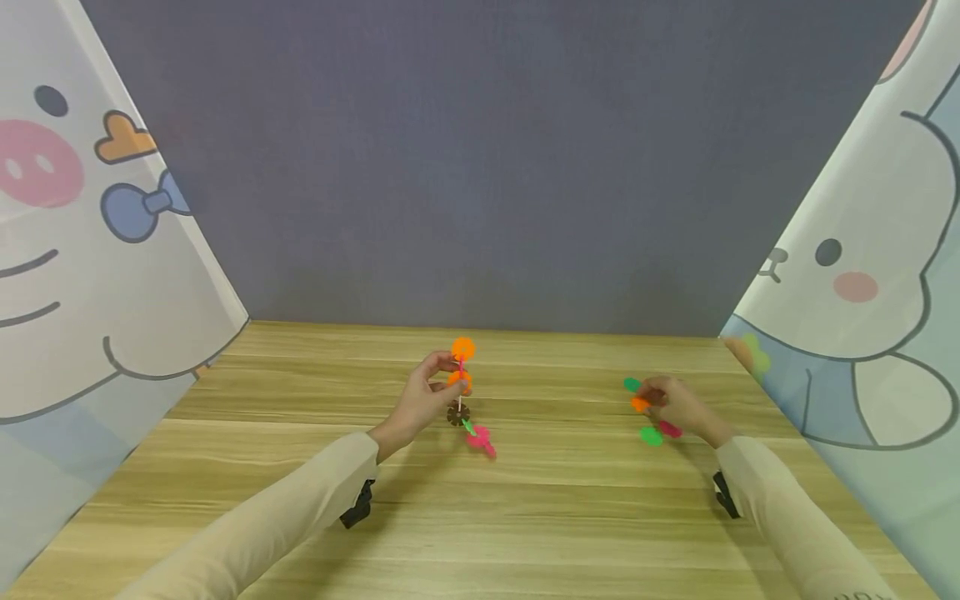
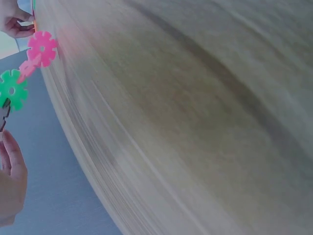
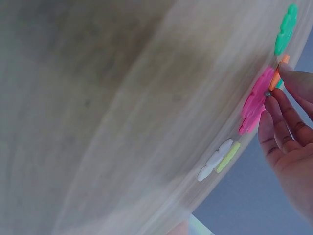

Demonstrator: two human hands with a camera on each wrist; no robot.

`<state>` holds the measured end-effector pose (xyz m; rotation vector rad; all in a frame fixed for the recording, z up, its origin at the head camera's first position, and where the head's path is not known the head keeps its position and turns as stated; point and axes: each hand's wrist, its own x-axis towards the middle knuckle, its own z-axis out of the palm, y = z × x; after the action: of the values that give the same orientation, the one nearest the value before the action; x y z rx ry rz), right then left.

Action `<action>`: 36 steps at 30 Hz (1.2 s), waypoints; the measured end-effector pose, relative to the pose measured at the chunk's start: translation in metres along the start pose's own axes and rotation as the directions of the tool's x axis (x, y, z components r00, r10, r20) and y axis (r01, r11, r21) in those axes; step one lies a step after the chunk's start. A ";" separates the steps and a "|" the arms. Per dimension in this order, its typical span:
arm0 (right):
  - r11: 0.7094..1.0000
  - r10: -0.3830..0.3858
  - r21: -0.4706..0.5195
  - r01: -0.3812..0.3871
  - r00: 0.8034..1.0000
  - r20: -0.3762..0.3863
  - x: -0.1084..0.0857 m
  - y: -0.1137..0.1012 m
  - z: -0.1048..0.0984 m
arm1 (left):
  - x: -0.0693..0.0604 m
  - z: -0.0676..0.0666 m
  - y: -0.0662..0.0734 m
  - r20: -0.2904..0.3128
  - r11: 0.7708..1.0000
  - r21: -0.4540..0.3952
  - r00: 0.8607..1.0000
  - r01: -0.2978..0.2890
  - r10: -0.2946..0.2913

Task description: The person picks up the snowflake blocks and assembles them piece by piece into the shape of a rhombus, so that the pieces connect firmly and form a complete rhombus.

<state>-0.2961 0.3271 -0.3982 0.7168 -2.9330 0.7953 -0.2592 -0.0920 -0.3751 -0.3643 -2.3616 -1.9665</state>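
My left hand (image 1: pixel 420 402) pinches a chain of interlocking snowflake discs between thumb and fingers. Orange discs (image 1: pixel 462 348) form its upper part; below come a brown disc (image 1: pixel 458 415), a green disc (image 2: pixel 12 89) and a pink disc (image 2: pixel 42 49), and the lower end slants right. Over on the right, my right hand (image 1: pixel 678 408) pinches a loose orange disc (image 3: pixel 277 76) by its edge, just above the table. Beside those fingers lie a pink disc (image 3: pixel 257 100) and a green disc (image 3: pixel 286 29).
Another bright green disc (image 1: pixel 651 436) lies in front of the right hand. White (image 3: pixel 215 160) and pale yellow (image 3: pixel 228 157) discs show in the right wrist view. A grey panel (image 1: pixel 480 167) stands behind the wooden table (image 1: pixel 525 525), with cartoon-printed cloths on both sides.
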 end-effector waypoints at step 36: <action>1.000 -0.025 0.000 0.025 0.999 -0.046 0.007 -0.012 -0.008 | 0.000 -0.006 0.002 0.054 0.988 0.053 0.989 -0.144 0.141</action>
<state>-0.2977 0.3188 -0.3849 0.7233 -2.8771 0.7996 -0.2596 -0.0972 -0.3720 -0.5690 -2.3425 -1.8455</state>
